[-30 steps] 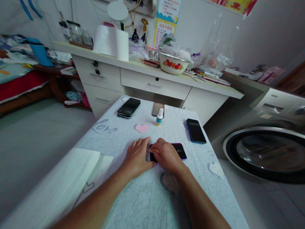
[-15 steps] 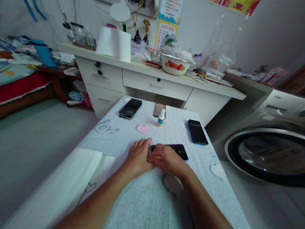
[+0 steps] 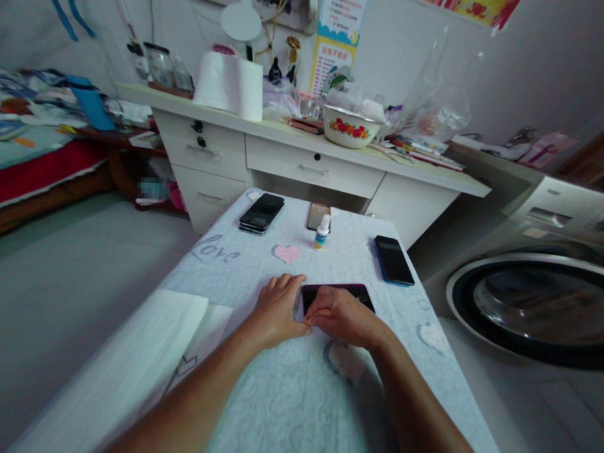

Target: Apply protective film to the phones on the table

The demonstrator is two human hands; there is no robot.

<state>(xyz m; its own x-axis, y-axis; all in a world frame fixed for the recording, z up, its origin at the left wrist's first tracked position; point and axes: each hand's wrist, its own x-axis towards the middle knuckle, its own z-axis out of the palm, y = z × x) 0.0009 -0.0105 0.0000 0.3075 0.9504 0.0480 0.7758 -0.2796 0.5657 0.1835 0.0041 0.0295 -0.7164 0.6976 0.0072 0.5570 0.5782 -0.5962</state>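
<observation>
A dark phone with a purple edge (image 3: 363, 295) lies flat and crosswise on the table in front of me. My left hand (image 3: 278, 309) curves around its left end, fingers by the far edge and thumb by the near edge. My right hand (image 3: 341, 315) is over the phone's left and middle part, fingertips pinched together low at the near left corner. Whatever those fingertips hold is hidden or too small to name. Beyond the hands stands a small white-capped bottle with a blue and yellow label (image 3: 321, 234).
Stacked phones (image 3: 261, 213) sit at the far left of the table, a gold-coloured phone (image 3: 317, 217) behind the bottle, a blue-edged phone (image 3: 394, 261) at right. White sheets (image 3: 129, 359) cover the left edge. A desk (image 3: 280, 132) stands behind, a washing machine (image 3: 533, 274) at right.
My right hand's fingertips have shifted slightly right and down along the phone's near left corner. The left hand stays by the phone's left end. The view has moved a little.
</observation>
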